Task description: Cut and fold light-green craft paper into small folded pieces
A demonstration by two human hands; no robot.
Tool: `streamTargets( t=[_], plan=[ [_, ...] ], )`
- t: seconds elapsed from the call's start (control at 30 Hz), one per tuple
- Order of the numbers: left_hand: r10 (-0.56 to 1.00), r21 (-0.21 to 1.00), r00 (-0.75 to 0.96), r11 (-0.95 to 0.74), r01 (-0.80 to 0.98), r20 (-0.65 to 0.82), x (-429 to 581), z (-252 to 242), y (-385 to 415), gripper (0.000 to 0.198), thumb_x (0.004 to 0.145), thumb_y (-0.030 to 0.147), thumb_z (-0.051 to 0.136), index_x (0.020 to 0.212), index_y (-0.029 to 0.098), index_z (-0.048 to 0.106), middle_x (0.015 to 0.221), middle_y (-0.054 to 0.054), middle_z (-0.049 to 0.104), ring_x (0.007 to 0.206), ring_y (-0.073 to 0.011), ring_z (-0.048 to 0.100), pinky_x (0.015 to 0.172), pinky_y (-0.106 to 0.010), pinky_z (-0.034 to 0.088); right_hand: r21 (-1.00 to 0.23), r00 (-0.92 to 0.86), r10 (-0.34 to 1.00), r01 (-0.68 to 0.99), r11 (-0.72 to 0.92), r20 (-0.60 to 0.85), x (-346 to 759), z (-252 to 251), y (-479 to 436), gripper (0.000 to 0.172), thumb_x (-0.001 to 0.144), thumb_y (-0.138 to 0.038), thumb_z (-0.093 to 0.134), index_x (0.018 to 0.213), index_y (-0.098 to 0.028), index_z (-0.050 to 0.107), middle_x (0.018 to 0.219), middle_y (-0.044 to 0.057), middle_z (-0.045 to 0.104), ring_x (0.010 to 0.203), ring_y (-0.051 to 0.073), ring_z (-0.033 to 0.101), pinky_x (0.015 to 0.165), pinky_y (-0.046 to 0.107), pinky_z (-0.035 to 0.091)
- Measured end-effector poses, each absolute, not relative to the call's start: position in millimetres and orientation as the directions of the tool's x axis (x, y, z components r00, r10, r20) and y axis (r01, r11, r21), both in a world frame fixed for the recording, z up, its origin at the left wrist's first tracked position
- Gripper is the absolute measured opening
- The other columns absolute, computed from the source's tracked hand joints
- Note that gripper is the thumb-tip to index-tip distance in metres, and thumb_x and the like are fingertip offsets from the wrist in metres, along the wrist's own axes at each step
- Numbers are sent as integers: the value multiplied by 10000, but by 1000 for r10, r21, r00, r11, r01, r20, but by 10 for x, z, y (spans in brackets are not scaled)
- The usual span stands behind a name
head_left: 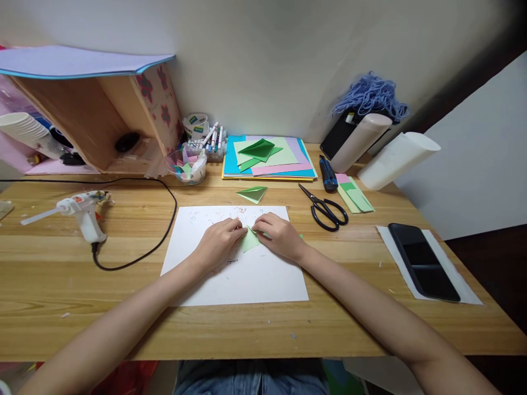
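A small light green piece of paper (249, 241) lies over the white sheet (197, 285), between my two hands. My left hand (220, 238) pinches its left edge with thumb and fingers. From the other side, my right hand (278, 233) has its fingers closed on the upper right part of the same piece. A bit of green shows beyond my right wrist. Just past the white sheet rests a folded light green paper shape (253, 193). Coloured marks dot the white sheet.
A glue gun (84, 214) with a looping black cord stands left. To the right are black scissors (325, 211), a utility knife (328, 174), paper strips (354, 195) and a phone (424, 260). Behind are stacked coloured papers (230, 159), a scrap cup (187, 170) and a wooden box (158, 115).
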State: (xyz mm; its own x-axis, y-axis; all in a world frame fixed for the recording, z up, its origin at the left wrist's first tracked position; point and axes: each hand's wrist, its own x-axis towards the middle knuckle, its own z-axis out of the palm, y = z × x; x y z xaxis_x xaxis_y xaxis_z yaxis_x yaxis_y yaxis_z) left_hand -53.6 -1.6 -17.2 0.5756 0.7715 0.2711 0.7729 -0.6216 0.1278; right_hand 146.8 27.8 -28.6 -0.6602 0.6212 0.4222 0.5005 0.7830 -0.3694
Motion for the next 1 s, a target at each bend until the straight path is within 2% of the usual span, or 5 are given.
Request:
streamTargets(
  t=[0.13, 0.4, 0.57, 0.87, 1.0],
  plan=[
    [776, 124, 565, -613, 780, 279, -528, -190, -19, 212, 868, 187, 428, 981, 220, 603, 857, -37, 587, 752, -147, 512, 595, -256, 372, -277, -729, 541, 465, 841, 420, 1478, -260, 290, 159, 855, -109, 418, 830, -162, 566, 878, 81, 611, 842, 180, 526, 702, 290, 428],
    [762, 45, 601, -627, 778, 242, -512, -189, -24, 272, 903, 219, 351, 1093, 203, 545, 885, -55, 567, 779, -162, 502, 585, -262, 383, -172, -782, 464, 433, 885, 416, 1475, -247, 313, 199, 879, -99, 376, 810, -152, 556, 819, 86, 606, 844, 184, 529, 680, 292, 428],
    [761, 31, 608, -630, 776, 227, -497, -155, -21, 304, 923, 242, 295, 1047, 181, 566, 864, -57, 567, 768, -158, 504, 594, -268, 392, -120, -803, 435, 425, 897, 408, 1482, -281, 320, 221, 893, -106, 352, 801, -152, 547, 817, 90, 591, 826, 182, 518, 675, 297, 420],
    [778, -26, 611, -614, 788, 147, -458, -100, -28, 303, 924, 237, 285, 1001, 163, 569, 859, -58, 556, 744, -156, 499, 578, -268, 386, -104, -834, 384, 374, 921, 396, 1502, -244, 357, 215, 895, -136, 358, 814, -147, 557, 843, 95, 596, 835, 184, 523, 676, 302, 433],
    [774, 1, 616, -623, 782, 150, -466, -99, -30, 286, 915, 217, 302, 1024, 168, 562, 877, -69, 545, 759, -162, 501, 578, -268, 398, -133, -830, 373, 350, 927, 414, 1515, -244, 361, 186, 885, -170, 388, 842, -148, 568, 897, 95, 610, 863, 187, 533, 699, 311, 446]
  ],
)
